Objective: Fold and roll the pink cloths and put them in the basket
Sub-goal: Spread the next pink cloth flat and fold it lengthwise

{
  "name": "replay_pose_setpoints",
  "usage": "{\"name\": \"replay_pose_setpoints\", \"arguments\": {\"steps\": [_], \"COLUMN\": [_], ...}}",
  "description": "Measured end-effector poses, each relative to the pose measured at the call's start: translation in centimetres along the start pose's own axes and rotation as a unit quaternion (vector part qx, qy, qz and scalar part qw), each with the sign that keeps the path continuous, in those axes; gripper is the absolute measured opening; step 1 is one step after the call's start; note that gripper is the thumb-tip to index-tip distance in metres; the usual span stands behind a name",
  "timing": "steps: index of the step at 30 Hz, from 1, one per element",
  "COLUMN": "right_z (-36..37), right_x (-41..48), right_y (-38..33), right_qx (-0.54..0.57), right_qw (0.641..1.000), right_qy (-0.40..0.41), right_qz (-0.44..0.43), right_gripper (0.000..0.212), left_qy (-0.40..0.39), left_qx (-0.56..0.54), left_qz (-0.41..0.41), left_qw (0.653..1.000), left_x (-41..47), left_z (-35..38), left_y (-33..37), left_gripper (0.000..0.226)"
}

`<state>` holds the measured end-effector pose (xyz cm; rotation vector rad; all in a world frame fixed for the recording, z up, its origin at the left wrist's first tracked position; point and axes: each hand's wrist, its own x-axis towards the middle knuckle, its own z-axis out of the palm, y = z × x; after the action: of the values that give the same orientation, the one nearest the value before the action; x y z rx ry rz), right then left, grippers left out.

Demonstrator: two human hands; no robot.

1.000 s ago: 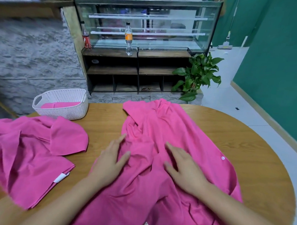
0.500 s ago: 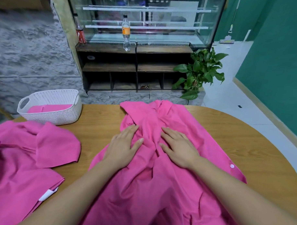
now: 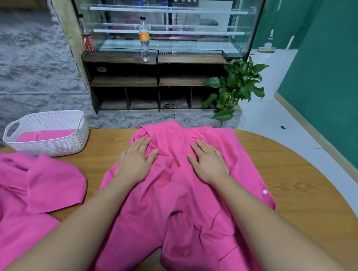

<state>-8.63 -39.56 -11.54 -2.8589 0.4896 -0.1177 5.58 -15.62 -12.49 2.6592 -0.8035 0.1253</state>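
Pressing spread cloth (image 3: 172, 196): left hand (image 3: 135, 160), right hand (image 3: 208, 161), fingers (image 3: 143, 143) straight, gripping nothing | basket (image 3: 58, 146): pink cloth (image 3: 46, 135) inside

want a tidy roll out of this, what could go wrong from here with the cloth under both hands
1. The pink cloth is bunched into a ridge between the left hand and the right hand. Folding over that ridge would likely give a lumpy roll.
2. The cloth's far end lies at the far edge of the table. Smoothing further away could push it over that edge.
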Motion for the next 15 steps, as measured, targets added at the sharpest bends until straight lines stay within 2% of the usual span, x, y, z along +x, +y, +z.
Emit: {"name": "replay_pose_setpoints", "arguments": {"steps": [7, 10, 12, 15], "right_z": [1.0, 1.5, 1.7, 0.3], "right_x": [-5.2, -8.1, -8.9, -8.1], "right_y": [0.1, -0.2, -0.3, 0.7], "right_qx": [-0.007, -0.003, 0.036, 0.128], "right_qw": [0.999, 0.998, 0.997, 0.986], "right_qy": [0.037, 0.054, 0.062, 0.11], "right_qz": [0.033, 0.017, -0.009, -0.008], "right_gripper": [0.066, 0.065, 0.063, 0.047], "left_qy": [0.009, 0.01, 0.009, -0.001], "left_qx": [-0.005, 0.011, 0.034, 0.041], "left_qz": [0.006, 0.033, 0.056, 0.065], "left_qw": [1.0, 0.999, 0.998, 0.997], "left_x": [-3.9, -5.1, -5.3, -4.8], "left_z": [-0.6, -0.7, -0.6, -0.6], "left_y": [-0.1, 0.2, 0.4, 0.6], "left_gripper": [0.075, 0.075, 0.077, 0.081]}}
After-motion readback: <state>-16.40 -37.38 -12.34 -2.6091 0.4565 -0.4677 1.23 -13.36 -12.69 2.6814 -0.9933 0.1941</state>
